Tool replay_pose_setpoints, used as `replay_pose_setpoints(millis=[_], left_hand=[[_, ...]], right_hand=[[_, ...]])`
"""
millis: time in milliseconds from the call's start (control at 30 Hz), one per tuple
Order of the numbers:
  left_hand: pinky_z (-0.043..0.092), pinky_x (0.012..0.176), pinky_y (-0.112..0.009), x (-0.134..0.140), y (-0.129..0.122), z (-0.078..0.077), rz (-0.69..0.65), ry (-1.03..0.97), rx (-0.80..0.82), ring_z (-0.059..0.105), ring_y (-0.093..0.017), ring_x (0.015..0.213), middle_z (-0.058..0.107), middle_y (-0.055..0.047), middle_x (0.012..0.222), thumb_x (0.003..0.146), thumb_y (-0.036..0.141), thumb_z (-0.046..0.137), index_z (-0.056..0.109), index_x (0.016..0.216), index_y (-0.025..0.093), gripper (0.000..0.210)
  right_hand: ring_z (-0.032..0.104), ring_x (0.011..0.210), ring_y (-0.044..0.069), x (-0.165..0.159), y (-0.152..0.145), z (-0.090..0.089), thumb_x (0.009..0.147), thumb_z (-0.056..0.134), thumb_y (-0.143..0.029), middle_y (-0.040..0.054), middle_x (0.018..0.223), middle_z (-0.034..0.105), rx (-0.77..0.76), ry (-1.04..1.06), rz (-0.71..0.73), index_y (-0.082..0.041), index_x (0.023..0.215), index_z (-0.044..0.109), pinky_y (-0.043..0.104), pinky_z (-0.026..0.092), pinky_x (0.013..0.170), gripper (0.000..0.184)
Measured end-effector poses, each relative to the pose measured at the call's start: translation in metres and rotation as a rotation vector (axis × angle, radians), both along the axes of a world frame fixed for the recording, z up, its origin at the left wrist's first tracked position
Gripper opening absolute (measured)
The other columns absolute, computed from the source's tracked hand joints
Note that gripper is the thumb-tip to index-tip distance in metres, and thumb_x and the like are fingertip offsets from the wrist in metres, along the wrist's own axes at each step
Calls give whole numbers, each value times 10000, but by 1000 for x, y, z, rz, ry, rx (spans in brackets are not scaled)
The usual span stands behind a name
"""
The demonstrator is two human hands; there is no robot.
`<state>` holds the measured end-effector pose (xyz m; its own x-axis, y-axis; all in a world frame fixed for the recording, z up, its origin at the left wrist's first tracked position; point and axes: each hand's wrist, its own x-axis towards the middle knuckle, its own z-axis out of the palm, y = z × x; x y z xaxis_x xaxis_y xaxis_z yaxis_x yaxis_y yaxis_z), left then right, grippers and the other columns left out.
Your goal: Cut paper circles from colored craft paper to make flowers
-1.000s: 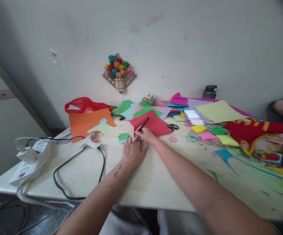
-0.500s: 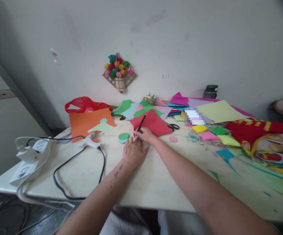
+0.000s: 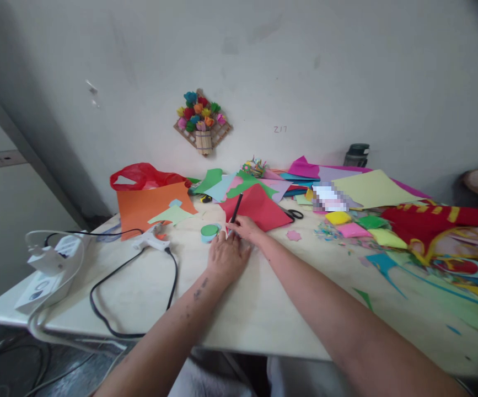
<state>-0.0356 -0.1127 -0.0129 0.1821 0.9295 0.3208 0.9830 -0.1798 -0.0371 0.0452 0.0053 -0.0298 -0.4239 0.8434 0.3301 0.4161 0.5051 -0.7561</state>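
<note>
My right hand point(image 3: 247, 228) is closed round a black pen point(image 3: 237, 208), its top tilted slightly right. The tip is hidden behind my fingers. My left hand point(image 3: 227, 259) lies palm down on the table, fingers stretched forward beside the pen. A small pale-blue piece shows at its fingertips, mostly covered. The near corner of a red paper sheet point(image 3: 261, 209) reaches my hands. Just left of them, a green paper circle point(image 3: 209, 230) rests on light blue rounds. Black-handled scissors point(image 3: 295, 214) lie partly under the red sheet, near a pink paper flower point(image 3: 293, 235).
At left are an orange sheet point(image 3: 148, 201), a red plastic bag point(image 3: 143, 175), a white glue gun point(image 3: 154, 240) with a looping black cord, and a power strip point(image 3: 67, 251). Paper scraps and small coloured packets point(image 3: 352, 229) spread over the right side. A dark bottle point(image 3: 356, 155) stands behind.
The top of the pen has swung slightly left, so it stands a little more upright. Both hands keep nearly the same place.
</note>
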Motion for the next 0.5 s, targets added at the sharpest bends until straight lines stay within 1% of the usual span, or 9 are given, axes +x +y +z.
replay_pose_setpoints(millis=[500], left_hand=[[285,907,-394,-1,1,-2,2,4,17,370,-281,1120,549,-71,1195,861,463,290,550,1136,171,478]], right_hand=[[471,574,97,-1,-1,3,769,540,-348,-6,622,545,31,-57,-33,-138,705,569,202,336,528,221]])
